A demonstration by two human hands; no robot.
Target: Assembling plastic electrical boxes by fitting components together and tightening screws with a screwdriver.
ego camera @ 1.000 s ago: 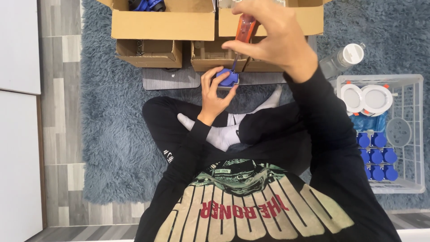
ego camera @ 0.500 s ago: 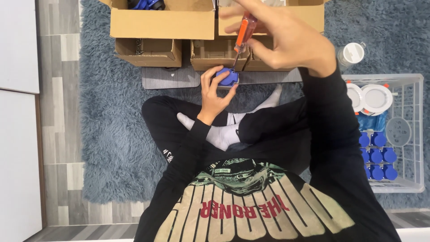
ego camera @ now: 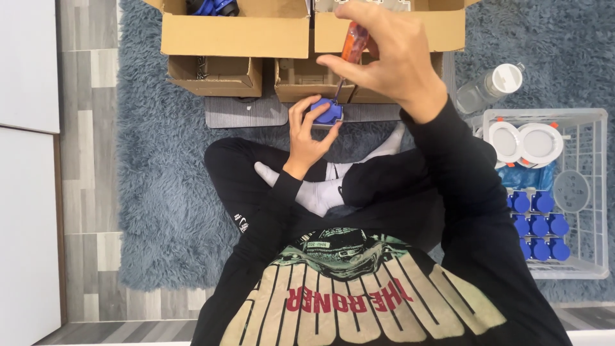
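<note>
I sit cross-legged on a blue shaggy rug. My left hand [ego camera: 306, 133] grips a small blue plastic part [ego camera: 327, 111], holding it just above my knees. My right hand [ego camera: 384, 54] is raised above it, closed around the orange handle of a screwdriver [ego camera: 353, 43]. The screwdriver's thin metal shaft points down, and its tip meets the top of the blue part.
Open cardboard boxes [ego camera: 234, 35] stand in front of me, one holding blue parts. A grey mat [ego camera: 246, 112] lies under them. At my right, a white wire basket [ego camera: 592, 192] holds several blue parts and white round discs. A clear bottle [ego camera: 490, 86] with a white cap lies beside it.
My right hand has swung the screwdriver from a tilted position to upright and lowered its tip onto the blue part. The left hand has stayed in place.
</note>
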